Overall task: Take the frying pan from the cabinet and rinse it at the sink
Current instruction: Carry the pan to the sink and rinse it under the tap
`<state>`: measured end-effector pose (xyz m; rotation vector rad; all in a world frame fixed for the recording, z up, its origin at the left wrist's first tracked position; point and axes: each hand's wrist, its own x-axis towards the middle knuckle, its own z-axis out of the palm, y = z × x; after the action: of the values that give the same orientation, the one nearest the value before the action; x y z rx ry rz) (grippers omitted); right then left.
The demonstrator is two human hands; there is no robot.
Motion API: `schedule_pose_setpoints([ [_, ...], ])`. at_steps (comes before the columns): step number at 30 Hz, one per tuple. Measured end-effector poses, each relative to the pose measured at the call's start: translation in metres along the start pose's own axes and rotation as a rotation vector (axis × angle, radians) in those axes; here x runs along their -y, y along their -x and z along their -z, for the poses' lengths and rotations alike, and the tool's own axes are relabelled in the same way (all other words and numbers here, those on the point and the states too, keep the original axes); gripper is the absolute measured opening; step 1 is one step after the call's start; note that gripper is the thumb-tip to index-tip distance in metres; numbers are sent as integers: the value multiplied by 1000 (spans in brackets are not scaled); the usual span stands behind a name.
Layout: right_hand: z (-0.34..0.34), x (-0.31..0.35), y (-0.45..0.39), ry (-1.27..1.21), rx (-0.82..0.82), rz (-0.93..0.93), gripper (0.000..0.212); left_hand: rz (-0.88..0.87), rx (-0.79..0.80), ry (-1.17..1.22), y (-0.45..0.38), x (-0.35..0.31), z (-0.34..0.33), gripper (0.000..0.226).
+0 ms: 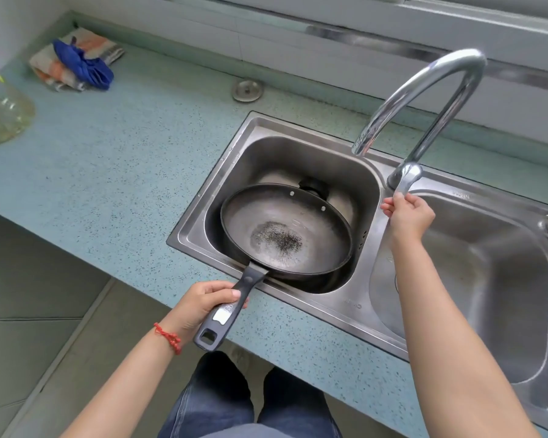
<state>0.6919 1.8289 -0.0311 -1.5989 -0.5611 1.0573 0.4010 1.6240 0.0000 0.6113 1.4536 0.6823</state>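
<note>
A dark frying pan [285, 229] with a worn, speckled middle lies tilted in the left basin of the steel double sink [250, 131]. Its black handle sticks out over the sink's front rim. My left hand [208, 303] is wrapped around that handle. A chrome gooseneck faucet [424, 86] arches over the divider, its spout above the left basin's back right. My right hand [407, 214] grips the faucet lever [407, 178]. No water stream is visible.
The speckled blue counter [124, 159] runs left of the sink. On it lie a folded cloth with a blue bag [83, 63] at the back, a clear glass jar [4, 112] at the far left, and a round metal cap [248, 89]. The right basin [487, 279] holds nothing.
</note>
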Motion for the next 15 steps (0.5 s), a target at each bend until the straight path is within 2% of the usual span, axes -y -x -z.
schedule_pose_setpoints([
  [8,26,3,-13,6,-41,48,7,13,8,9,-1,1,3,50],
  [11,32,7,-16,10,-57,71,22,14,3,8,1,-1,1,53],
  [15,31,11,-16,-11,-77,69,25,9,4,9,3,-3,0,59],
])
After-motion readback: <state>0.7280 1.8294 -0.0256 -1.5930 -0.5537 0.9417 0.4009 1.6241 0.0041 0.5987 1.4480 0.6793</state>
